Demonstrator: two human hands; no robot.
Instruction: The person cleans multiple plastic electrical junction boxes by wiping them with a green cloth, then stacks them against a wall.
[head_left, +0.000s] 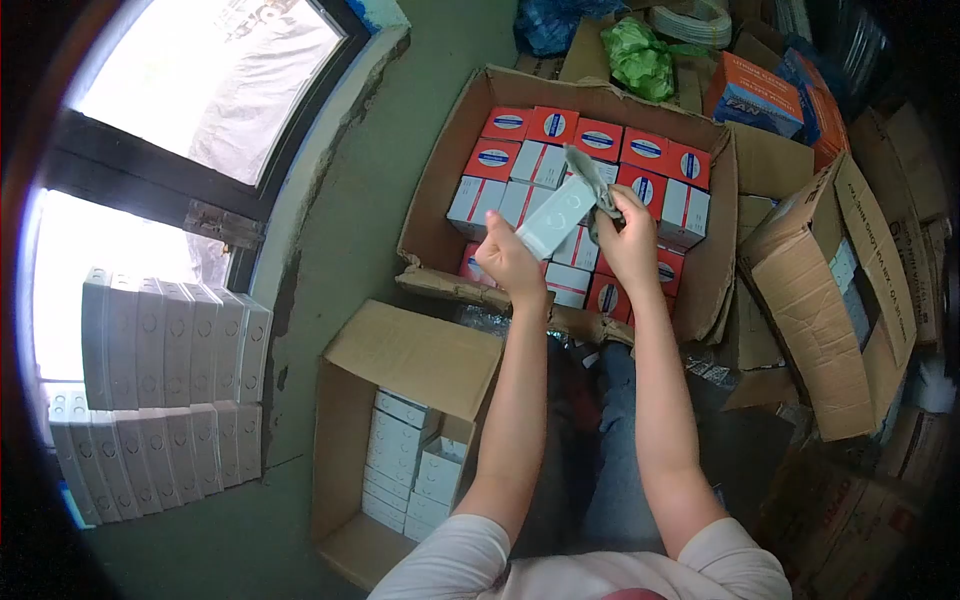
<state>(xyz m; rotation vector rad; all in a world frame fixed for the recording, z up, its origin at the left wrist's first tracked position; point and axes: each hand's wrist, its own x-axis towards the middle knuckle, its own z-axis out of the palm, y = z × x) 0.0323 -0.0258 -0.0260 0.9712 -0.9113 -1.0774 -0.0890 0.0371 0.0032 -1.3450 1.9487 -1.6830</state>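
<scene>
My left hand point(510, 262) is closed round the near end of a white plastic electrical box point(556, 220) with round knock-out marks on its face. A grey-green cloth point(588, 172) is gripped in my right hand point(630, 242), its folds touching the far end of that box. Both hands are above a large open carton point(428, 200). Inside it, small red and white cartons point(646, 150) stand packed in rows, some of them partly hidden behind my hands.
At lower left, an open carton point(340, 430) contains white plastic boxes point(395, 445). More white boxes point(180, 340) stand stacked in two rows by the window. Opened cardboard boxes point(820, 290) crowd the right. A green plastic bag point(640, 58) lies beyond the large carton.
</scene>
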